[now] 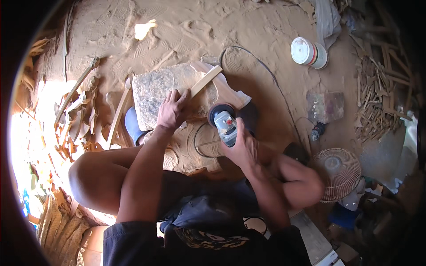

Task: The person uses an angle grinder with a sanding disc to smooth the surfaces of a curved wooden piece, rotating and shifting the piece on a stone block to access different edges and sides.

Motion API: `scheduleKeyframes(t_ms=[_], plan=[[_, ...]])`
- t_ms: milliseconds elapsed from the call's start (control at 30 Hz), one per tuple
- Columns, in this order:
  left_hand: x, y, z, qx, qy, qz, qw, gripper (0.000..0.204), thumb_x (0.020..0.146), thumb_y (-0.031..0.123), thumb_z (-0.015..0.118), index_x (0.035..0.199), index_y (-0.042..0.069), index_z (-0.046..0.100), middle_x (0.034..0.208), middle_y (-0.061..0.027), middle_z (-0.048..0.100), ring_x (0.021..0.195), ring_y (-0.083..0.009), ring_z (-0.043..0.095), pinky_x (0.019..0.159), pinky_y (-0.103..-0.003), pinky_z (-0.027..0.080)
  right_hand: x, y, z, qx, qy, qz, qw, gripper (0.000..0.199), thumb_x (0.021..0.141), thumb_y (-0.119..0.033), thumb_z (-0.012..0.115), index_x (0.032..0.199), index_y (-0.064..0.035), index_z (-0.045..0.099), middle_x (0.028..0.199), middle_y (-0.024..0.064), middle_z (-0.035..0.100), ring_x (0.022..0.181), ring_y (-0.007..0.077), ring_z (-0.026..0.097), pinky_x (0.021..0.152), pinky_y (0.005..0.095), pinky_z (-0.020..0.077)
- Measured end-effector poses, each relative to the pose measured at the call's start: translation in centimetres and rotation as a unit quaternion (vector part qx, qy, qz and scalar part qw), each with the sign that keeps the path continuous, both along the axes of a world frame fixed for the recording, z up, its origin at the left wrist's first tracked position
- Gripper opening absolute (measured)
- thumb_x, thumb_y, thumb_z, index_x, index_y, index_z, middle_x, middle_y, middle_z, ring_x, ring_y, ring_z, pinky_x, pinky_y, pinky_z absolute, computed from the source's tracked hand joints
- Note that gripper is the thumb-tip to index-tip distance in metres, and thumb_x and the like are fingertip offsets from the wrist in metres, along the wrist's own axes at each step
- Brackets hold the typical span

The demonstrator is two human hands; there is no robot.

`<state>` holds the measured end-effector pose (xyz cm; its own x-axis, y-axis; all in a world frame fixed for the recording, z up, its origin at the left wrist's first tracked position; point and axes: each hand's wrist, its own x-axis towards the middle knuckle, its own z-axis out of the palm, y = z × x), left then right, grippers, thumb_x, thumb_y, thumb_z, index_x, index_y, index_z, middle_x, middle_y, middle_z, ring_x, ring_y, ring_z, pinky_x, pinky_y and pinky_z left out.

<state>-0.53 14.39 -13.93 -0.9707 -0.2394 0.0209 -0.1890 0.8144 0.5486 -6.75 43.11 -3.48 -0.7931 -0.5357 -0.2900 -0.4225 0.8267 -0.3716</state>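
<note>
In front of me lies a large worn block (pixel 151 91) with a rough, stained top. A curved, pale wooden piece (pixel 227 91) rests across its right end, and a straight wooden strip (pixel 207 80) lies slantwise over that piece. My left hand (pixel 172 108) grips the near end of the strip and presses it toward the block. Wrapped around the grey body of an angle grinder (pixel 226 127) is my right hand (pixel 245 147). The grinder's round disc (pixel 218 111) is beside the curved piece's near edge; whether they touch, I cannot tell.
A black cord (pixel 276 82) loops over the sandy floor. Carved wooden pieces (pixel 80 119) pile up at left, wood scraps (pixel 375 95) at right. A white bucket (pixel 303 52), a squarish block (pixel 326 106), a small power tool (pixel 317 131) and a round fan (pixel 336 174) stand to my right.
</note>
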Motion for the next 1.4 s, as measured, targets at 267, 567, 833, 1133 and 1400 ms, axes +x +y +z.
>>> scheduleKeyframes(t_ms=[267,567,833,1133,1400], plan=[[-0.1,-0.3,-0.7,-0.016,0.040,-0.001,0.999,0.058,0.089,0.020,0.078,0.144,0.009,0.064,0.111,-0.0162,0.062,0.102,-0.0396,0.065,0.085,-0.049,0.057,-3.1,0.4,1.2,0.032,-0.023,-0.186,0.982,0.091,0.083,-0.035,0.087,0.157,-0.0115,0.038,0.108,0.0328,0.075,0.099,0.0568,0.071,0.085,0.0645,0.0555],[-0.5,-0.1,-0.3,-0.008,0.040,-0.003,0.999,0.054,0.093,0.018,0.075,0.144,0.008,0.063,0.113,-0.0159,0.063,0.106,-0.0391,0.064,0.085,-0.049,0.057,-8.4,-0.2,0.9,0.021,0.041,-0.217,0.975,0.084,0.084,-0.032,0.084,0.151,-0.0035,0.042,0.099,0.0313,0.077,0.092,0.0521,0.075,0.081,0.0611,0.0585],[-0.6,-0.3,-0.5,-0.013,0.063,-0.004,0.998,0.051,0.092,0.015,0.075,0.141,0.006,0.065,0.104,-0.0144,0.063,0.099,-0.0375,0.064,0.082,-0.049,0.057,-3.7,-2.3,1.5,0.043,-0.056,-0.040,0.997,0.089,0.083,-0.031,0.085,0.153,-0.0079,0.036,0.107,0.0305,0.076,0.093,0.0504,0.076,0.081,0.0610,0.0602],[-0.6,-0.4,-0.5,-0.014,0.063,0.001,0.998,0.052,0.091,0.015,0.075,0.141,0.007,0.065,0.109,-0.0144,0.064,0.104,-0.0376,0.065,0.086,-0.048,0.058,-9.5,-0.5,0.3,0.028,0.032,-0.197,0.979,0.085,0.084,-0.033,0.085,0.151,-0.0091,0.037,0.095,0.0314,0.076,0.091,0.0539,0.075,0.082,0.0623,0.0581],[-0.4,-0.3,-0.7,0.005,0.059,0.007,0.998,0.050,0.091,0.014,0.075,0.140,0.007,0.066,0.108,-0.0146,0.064,0.102,-0.0370,0.065,0.085,-0.048,0.058,-5.2,-3.6,0.9,0.016,-0.051,-0.033,0.998,0.087,0.082,-0.028,0.086,0.151,-0.0096,0.038,0.110,0.0319,0.075,0.089,0.0533,0.074,0.082,0.0622,0.0592]])
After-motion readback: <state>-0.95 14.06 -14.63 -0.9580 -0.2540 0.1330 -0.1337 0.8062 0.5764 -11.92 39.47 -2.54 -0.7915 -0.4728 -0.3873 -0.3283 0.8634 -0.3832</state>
